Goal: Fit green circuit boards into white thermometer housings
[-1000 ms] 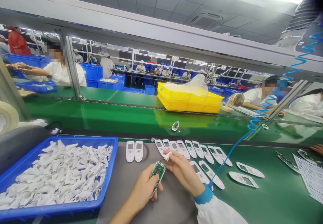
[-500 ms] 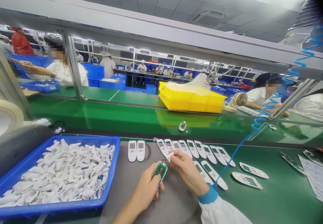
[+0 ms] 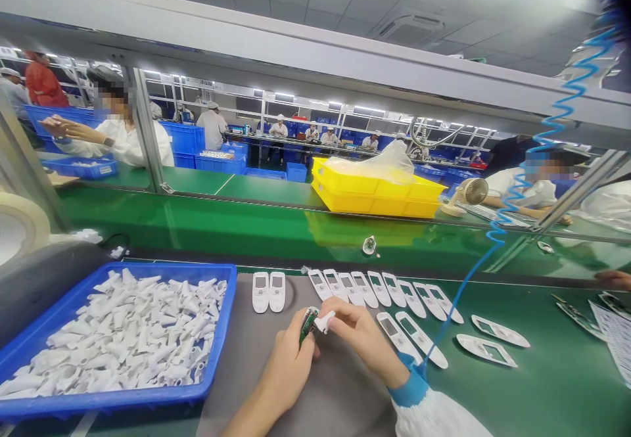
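Observation:
My left hand (image 3: 290,361) is closed around a white casing half with a green circuit board (image 3: 308,325) in it, tilted on edge above the grey mat (image 3: 340,391). Between the thumb and fingers of my right hand (image 3: 362,332) is a small white plastic piece (image 3: 324,322), held right beside the board. Whether the piece touches the board I cannot tell. Behind my hands lies a row of white casing shells (image 3: 365,289) with window cut-outs, and two more shells (image 3: 269,292) lie to the left of it.
A blue tray (image 3: 224,332) full of white funnel-like plastic parts stands on the left. A coiled blue cord (image 3: 473,269) runs to my right cuff. Yellow bins (image 3: 379,197) and a small fan (image 3: 470,192) stand beyond the green belt (image 3: 236,227). Co-workers sit across from me.
The circuit board has turned from facing up to nearly edge-on. My right hand has brought the white piece lower and closer to it. A small unit on the belt has shifted slightly right.

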{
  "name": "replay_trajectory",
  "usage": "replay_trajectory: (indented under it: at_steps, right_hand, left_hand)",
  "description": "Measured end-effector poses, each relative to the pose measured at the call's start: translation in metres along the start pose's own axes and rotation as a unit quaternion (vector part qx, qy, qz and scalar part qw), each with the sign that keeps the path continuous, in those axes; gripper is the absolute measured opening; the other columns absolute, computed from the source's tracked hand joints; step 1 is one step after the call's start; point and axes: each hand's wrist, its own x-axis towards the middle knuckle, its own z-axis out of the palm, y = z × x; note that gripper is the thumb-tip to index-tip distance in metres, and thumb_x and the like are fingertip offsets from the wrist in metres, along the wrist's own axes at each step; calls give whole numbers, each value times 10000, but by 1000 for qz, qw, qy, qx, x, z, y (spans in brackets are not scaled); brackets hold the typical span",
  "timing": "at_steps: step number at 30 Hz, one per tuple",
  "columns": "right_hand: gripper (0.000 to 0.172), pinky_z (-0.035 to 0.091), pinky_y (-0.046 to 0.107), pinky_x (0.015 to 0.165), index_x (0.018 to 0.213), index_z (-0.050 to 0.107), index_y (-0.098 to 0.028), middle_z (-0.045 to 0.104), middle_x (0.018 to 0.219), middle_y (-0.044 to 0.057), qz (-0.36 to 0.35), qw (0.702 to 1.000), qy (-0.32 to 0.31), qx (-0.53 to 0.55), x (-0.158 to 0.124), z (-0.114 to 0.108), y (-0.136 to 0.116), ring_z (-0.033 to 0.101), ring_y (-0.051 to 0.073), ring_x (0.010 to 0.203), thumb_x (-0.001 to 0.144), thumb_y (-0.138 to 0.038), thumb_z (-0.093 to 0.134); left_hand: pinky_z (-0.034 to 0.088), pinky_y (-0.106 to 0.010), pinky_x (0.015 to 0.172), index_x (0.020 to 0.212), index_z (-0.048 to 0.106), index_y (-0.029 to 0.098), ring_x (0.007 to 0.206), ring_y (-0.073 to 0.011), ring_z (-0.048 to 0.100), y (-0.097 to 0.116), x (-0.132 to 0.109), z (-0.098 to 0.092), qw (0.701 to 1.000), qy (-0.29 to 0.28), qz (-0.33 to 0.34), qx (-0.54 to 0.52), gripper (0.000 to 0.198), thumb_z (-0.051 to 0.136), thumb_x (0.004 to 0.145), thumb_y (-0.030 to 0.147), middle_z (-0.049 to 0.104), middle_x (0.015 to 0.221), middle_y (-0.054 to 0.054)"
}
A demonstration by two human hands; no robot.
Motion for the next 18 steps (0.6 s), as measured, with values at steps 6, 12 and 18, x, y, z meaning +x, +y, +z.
replay_trajectory:
  at_steps: [6, 12, 18]
  right_hand:
    - [150, 378, 300, 688, 746, 611, -206, 547, 771, 36, -33, 996, 61, -57, 0, 5, 3, 498, 189, 742, 763, -306, 501]
    - [154, 364, 268, 691, 783, 583, -210, 545, 795, 19, 3, 992, 127, -8, 1, 7, 9, 477, 175, 755, 756, -346, 515]
    - [208, 381, 260, 651, 717, 574, -186, 485, 679, -4, 61, 990, 45, 120, 3, 3, 9, 452, 144, 658, 718, -394, 556]
  left_hand:
    - [330, -187, 421, 1118, 394, 204, 428, -78, 423, -1, 2, 2, 1000, -13, -7, -20, 334, 276, 819, 295, 533, 638, 23]
    - [351, -206, 476, 1151, 393, 215, 458, -91, 444, -1, 1, 0, 1000, -16, 2, 12, 361, 287, 808, 257, 546, 635, 28]
    - [350, -205, 479, 1159, 408, 215, 461, -96, 453, 2, -1, -1, 999, -27, 7, 16, 389, 290, 789, 205, 552, 592, 36]
